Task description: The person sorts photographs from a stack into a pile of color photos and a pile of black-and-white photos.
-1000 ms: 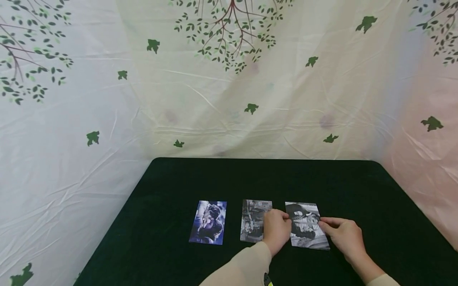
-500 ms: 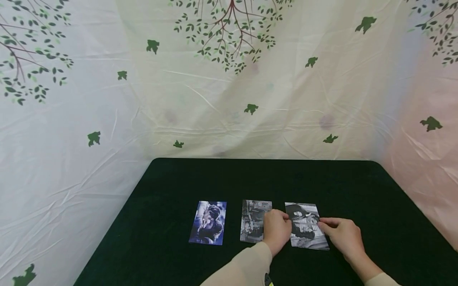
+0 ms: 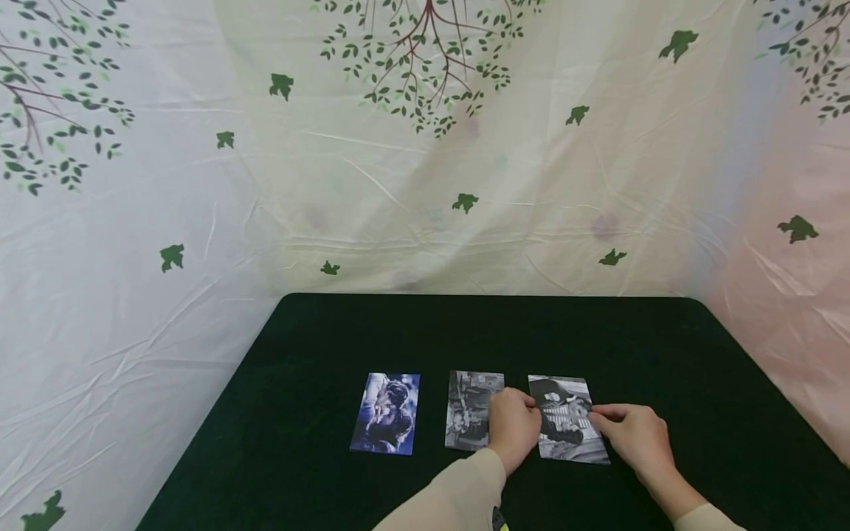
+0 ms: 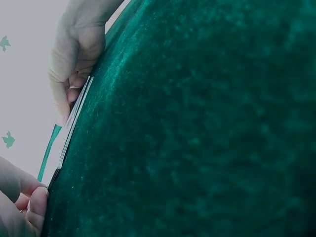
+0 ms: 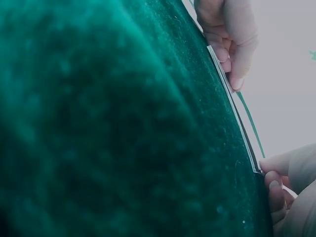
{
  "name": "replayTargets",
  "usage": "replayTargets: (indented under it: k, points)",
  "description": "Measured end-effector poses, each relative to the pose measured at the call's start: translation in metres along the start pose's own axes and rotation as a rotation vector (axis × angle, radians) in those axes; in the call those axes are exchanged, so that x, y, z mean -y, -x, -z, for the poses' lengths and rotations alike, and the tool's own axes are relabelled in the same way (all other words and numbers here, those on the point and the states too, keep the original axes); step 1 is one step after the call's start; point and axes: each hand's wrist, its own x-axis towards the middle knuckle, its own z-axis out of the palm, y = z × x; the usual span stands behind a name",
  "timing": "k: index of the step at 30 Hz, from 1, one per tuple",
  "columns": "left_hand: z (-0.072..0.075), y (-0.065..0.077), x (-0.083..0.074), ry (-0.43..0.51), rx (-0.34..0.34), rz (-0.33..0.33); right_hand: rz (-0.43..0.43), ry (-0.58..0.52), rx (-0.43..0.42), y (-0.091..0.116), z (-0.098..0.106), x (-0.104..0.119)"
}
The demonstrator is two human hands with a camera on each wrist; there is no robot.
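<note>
Three photo cards or thin stacks lie in a row on the dark green table. The rightmost is a black-and-white photo card stack (image 3: pixel 568 420), its edge layered in the wrist views. My left hand (image 3: pixel 515 429) pinches its left edge with thumb and fingers, partly covering the middle card. On the opposite edge, my right hand (image 3: pixel 639 441) pinches with thumb and forefinger. The middle grey photo card (image 3: pixel 468 413) lies flat under and beside my left hand. Further left is a blue-purple photo card (image 3: pixel 386 413), touched by neither hand. In the left wrist view the card stack (image 4: pixel 74 126) appears edge-on.
The table (image 3: pixel 491 332) is covered in dark green velvety cloth and has rounded far corners. Behind and around it hangs a pale curtain (image 3: pixel 398 221) printed with branches and green leaf shapes. Beige sleeves (image 3: pixel 451 494) cover both forearms.
</note>
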Motion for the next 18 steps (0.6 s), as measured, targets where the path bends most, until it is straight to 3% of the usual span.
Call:
replayTargets:
  k: [6, 11, 14, 18]
  points:
    - [0.002, -0.001, 0.0, 0.01, 0.007, 0.002, 0.0, -0.018, 0.016, 0.0, 0.002, 0.001]
    - [0.009, -0.001, -0.003, 0.111, 0.007, 0.012, -0.031, -0.111, 0.019, 0.0, 0.002, 0.0]
    - [0.022, 0.0, -0.007, 0.161, -0.013, 0.001, -0.048, -0.183, 0.019, 0.0, 0.004, 0.0]
    - [0.051, -0.001, -0.008, 0.163, -0.032, -0.017, -0.041, -0.193, 0.001, 0.002, 0.007, 0.003]
